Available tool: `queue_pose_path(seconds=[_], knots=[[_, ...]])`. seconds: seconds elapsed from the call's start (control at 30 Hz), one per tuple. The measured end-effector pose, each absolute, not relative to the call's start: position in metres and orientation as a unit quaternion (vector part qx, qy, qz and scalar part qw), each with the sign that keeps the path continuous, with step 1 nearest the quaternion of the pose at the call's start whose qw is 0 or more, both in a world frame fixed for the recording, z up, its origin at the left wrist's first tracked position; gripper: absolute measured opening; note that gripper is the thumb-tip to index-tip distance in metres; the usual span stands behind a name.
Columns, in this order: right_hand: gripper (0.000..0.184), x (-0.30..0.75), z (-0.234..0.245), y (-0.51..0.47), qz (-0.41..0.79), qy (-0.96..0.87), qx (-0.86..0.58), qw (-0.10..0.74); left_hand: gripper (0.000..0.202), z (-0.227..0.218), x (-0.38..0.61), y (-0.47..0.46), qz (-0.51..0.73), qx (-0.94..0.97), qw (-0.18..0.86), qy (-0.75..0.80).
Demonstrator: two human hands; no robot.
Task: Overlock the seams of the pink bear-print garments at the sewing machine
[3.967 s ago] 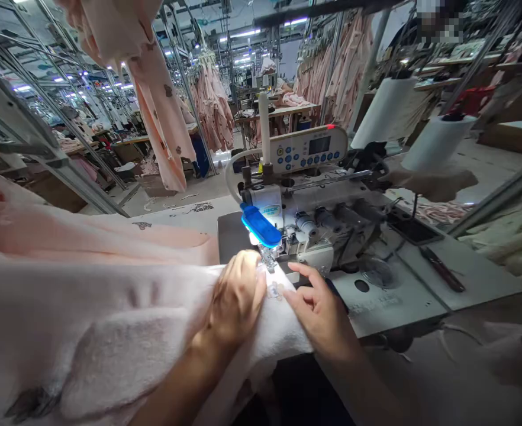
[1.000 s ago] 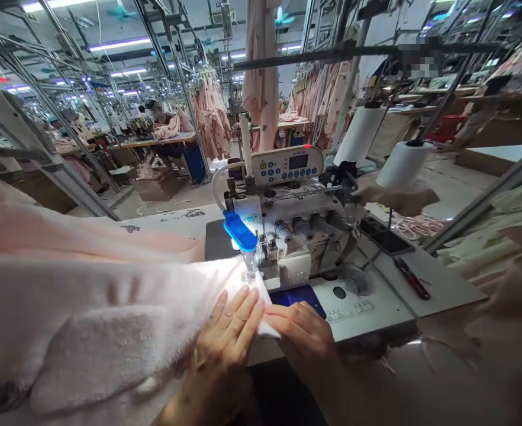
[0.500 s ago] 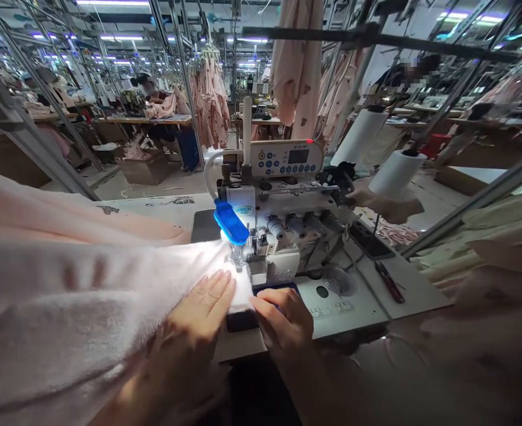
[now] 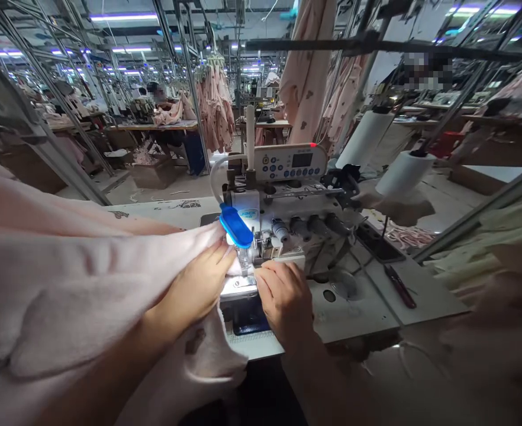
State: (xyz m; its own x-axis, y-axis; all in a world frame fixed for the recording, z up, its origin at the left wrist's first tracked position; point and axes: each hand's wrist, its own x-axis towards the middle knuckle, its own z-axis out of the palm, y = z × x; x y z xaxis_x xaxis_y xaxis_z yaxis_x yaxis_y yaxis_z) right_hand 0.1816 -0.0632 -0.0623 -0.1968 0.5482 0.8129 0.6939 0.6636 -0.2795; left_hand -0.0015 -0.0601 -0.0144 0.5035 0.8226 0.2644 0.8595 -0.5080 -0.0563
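Note:
A pale pink plush fabric [image 4: 110,260] spreads from the left up to the presser foot [image 4: 244,259] of an overlock sewing machine [image 4: 303,204]. My left hand [image 4: 201,281] is closed on this fabric just left of the foot, its thumb hidden. A loose printed flap of cloth hangs below that hand. By the right side of the foot, my right hand [image 4: 285,296] has its fingers curled in a pinch at the fabric's edge; the fingertips are partly hidden. Over the needle area sits a blue oval guard [image 4: 236,226], with bright light under it.
White thread cones [image 4: 405,171] stand behind the machine at right. Dark red-handled snips [image 4: 400,286] lie on the table [image 4: 354,325]. Pale yellow cloth [image 4: 478,248] is piled at far right. Pink garments [image 4: 215,109] hang behind, and co-workers sit farther back.
My left hand has gone from lying flat on the cloth to gripping it nearer the foot. My right hand has moved up toward the foot. The fabric has drawn back, baring the metal plate.

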Motion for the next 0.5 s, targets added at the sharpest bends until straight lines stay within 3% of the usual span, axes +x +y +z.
queue_pose_path(seconds=[0.1, 0.3, 0.5], knots=[[0.017, 0.185, -0.089, -0.080, -0.066, -0.733, -0.393, 0.552, 0.042, -0.005, -0.001, -0.044, -0.088, -0.858, 0.069, -0.501], [0.019, 0.192, -0.144, -0.090, -0.040, -0.763, -0.418, 0.491, 0.028, 0.006, 0.000, -0.014, -0.082, -0.838, 0.068, -0.535], [0.020, 0.190, -0.161, -0.081, -0.063, -0.771, -0.373, 0.512, 0.030, 0.006, 0.000, -0.015, -0.134, -0.812, 0.084, -0.561]])
